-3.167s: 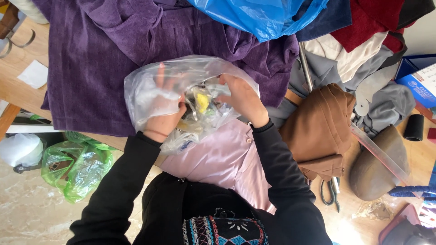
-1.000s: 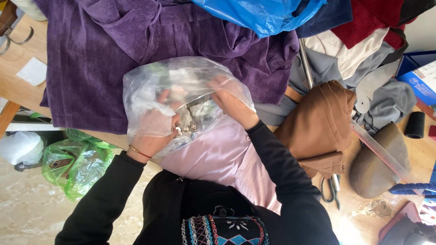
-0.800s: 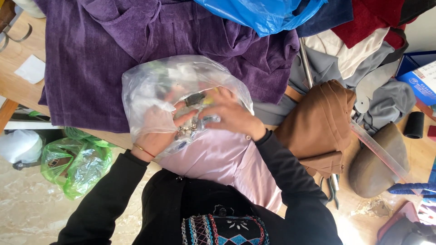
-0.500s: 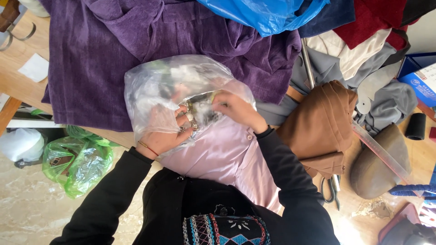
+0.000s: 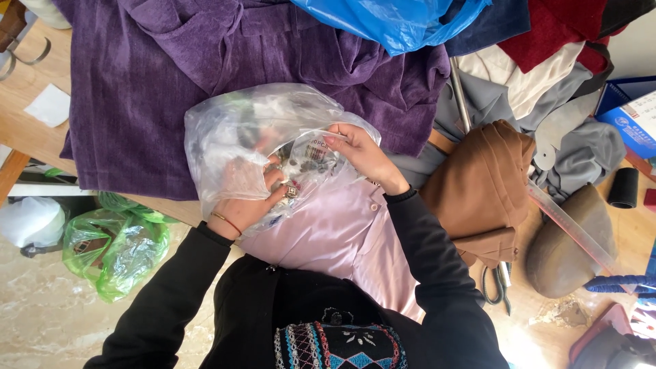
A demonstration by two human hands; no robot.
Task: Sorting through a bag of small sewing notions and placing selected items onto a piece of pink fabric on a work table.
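The left hand (image 5: 246, 205) has slid inside the clear plastic bag (image 5: 239, 137), fingers curled around small buttons (image 5: 295, 190); the right hand (image 5: 355, 147) now pinches a small packet (image 5: 316, 152) at the bag's mouth, just beyond its fingertips.

Light wooden table (image 5: 27, 109), purple corduroy garment (image 5: 171, 82) spread on it, white paper scrap (image 5: 48, 106) near left edge, brown folded garment (image 5: 482, 191), grey cloth (image 5: 574, 147), black roll (image 5: 623, 188), scissors (image 5: 495, 287)
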